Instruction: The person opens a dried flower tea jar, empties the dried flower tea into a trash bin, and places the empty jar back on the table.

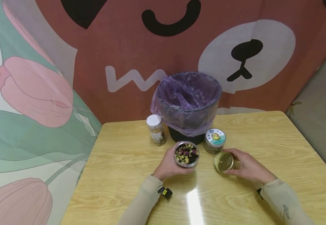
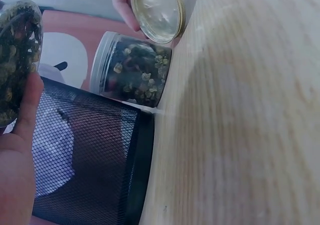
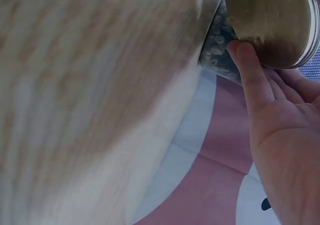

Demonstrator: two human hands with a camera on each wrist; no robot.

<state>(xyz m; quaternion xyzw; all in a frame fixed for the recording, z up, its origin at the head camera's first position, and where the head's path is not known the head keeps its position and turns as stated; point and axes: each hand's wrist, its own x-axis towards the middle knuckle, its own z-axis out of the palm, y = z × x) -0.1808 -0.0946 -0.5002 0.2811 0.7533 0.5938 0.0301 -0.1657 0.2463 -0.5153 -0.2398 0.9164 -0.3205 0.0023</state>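
Observation:
My left hand [image 1: 169,164] grips an open clear jar [image 1: 186,154] of dried flower tea with yellow and dark red buds, its mouth facing up. In the left wrist view the side of this jar [image 2: 19,60] shows at the left edge. To the right, my right hand [image 1: 247,165] holds a round gold-coloured jar [image 1: 223,161] by its side, thumb and fingers around it, tilted with its round face toward me. Just behind it stands a closed jar [image 1: 214,141] with a printed white and green lid, dried buds inside.
A black mesh bin [image 1: 177,133] lined with a purple plastic bag [image 1: 191,120] stands at the table's back edge. A white-capped clear bottle [image 1: 156,129] is left of it. The wooden table [image 1: 117,187] meets a printed curtain [image 1: 129,103] behind.

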